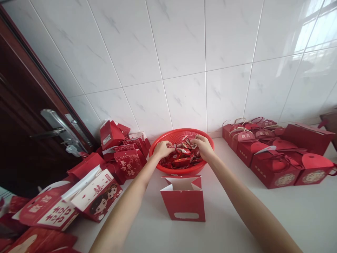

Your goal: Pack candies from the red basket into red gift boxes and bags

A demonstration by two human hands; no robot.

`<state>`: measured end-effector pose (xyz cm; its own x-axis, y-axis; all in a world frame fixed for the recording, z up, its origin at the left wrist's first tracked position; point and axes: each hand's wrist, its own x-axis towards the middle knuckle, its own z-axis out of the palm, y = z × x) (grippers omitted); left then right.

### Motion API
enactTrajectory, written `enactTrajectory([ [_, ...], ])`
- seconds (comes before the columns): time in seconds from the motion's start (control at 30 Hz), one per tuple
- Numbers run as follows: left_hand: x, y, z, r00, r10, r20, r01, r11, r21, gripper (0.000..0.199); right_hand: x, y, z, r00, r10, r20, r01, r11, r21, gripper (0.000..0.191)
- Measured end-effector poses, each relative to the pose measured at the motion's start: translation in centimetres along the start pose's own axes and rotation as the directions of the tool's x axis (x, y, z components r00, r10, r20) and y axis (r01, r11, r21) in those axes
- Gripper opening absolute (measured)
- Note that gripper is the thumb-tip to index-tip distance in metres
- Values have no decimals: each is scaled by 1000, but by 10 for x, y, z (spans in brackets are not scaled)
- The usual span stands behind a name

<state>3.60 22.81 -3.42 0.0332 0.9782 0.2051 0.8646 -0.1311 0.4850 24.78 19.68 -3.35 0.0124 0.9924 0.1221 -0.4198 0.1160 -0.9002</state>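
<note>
A red plastic basket (181,171) stands against the tiled wall and holds many red-wrapped sweets (183,151). Over its left side my left hand (163,149) is closed at the sweets, its fingertips pressed on a small wrapped piece. My right hand (202,144) reaches in from the right, with a red wrapped sweet (193,139) between thumb and fingers. Just in front of the basket, between my forearms, an open red paper bag (183,203) stands upright, with a white inside and an oval window low on its front. Neither hand touches the bag.
Red and white gift boxes and bags (97,196) crowd the left side, beside a dark door (31,116) with a metal handle. Closed red boxes (276,168) with cord handles stand in rows at the right. The white tiled wall (184,98) rises behind the basket.
</note>
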Motion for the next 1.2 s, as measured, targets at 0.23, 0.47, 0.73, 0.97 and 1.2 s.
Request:
enactTrajectory([
  [0.23, -1, 1, -3, 976, 144, -161, -196, 904, -381, 48, -1, 0, 0, 1000, 4, -9, -4, 1000, 22, 25],
  [0.47, 2, -5, -2, 985, 124, -118, -169, 806, -567, 43, -3, -3, 1, 997, 44, 70, -47, 998, 39, 24],
  [0.73, 1, -3, -2, 992, 98, -83, -126, 872, -473, 34, -2, -3, 2, 998, 55, 30, -57, 996, 72, 32],
  [0.97, 3, -2, 3, 1000, -2, 5, 3, 963, -271, 42, -3, -2, 0, 998, 37, 45, -40, 997, 59, 31],
  [1.2, 0, -6, 4, 979, -128, 158, 109, 986, 127, 26, -2, -1, -1, 999, 18, 43, -20, 999, 40, 33],
])
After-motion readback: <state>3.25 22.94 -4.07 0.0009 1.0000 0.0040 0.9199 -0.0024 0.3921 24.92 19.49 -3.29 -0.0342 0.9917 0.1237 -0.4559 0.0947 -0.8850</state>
